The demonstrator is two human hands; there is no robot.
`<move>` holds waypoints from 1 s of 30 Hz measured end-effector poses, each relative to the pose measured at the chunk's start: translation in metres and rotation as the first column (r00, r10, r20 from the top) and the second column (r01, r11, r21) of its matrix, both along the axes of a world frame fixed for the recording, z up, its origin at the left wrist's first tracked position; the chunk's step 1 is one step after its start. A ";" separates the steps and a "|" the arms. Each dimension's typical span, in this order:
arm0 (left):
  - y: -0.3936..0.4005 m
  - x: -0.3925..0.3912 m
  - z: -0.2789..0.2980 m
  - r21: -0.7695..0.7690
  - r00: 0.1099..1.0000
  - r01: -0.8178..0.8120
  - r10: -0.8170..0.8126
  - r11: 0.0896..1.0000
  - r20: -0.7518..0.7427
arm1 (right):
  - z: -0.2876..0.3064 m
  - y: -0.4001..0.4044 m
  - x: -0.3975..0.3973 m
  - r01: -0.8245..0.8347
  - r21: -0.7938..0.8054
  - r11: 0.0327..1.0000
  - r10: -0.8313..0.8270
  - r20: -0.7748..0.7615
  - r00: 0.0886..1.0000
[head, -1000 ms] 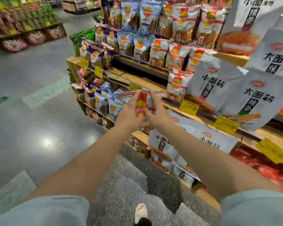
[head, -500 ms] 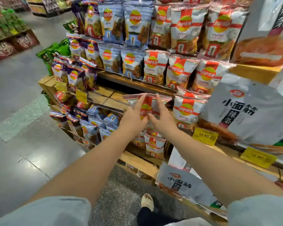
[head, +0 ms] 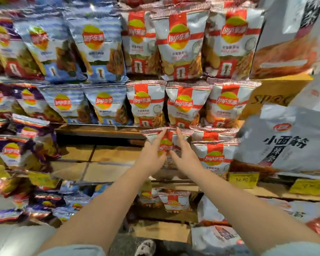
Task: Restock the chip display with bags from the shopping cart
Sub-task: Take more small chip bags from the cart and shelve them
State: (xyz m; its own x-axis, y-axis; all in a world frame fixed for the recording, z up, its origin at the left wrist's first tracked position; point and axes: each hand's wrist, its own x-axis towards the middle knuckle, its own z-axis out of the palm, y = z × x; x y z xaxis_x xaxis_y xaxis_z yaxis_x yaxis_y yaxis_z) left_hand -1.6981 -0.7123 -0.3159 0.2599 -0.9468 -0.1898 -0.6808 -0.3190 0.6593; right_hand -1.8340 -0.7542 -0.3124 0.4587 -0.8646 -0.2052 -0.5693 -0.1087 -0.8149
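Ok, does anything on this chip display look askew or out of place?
Mostly tidy. The one gap is the bare wooden shelf left of the red-and-white chip bag both hands are setting in; the purple bags beside it lean unevenly.

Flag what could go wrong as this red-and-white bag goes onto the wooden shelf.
1. Both hands, left and right, press the held chip bag with straight fingers and no real grip, so it may slip or tip forward once released.
2. It goes in tight beside the neighbouring red-and-white bag; pushing sideways could topple that one.
3. The wooden shelf to its left is bare, so nothing would prop the bag on that side.
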 end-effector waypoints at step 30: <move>-0.037 0.036 -0.086 0.140 0.726 0.392 -0.399 0.909 0.561 | -0.063 -0.008 0.064 0.172 -0.191 0.966 -0.244 -0.473 0.847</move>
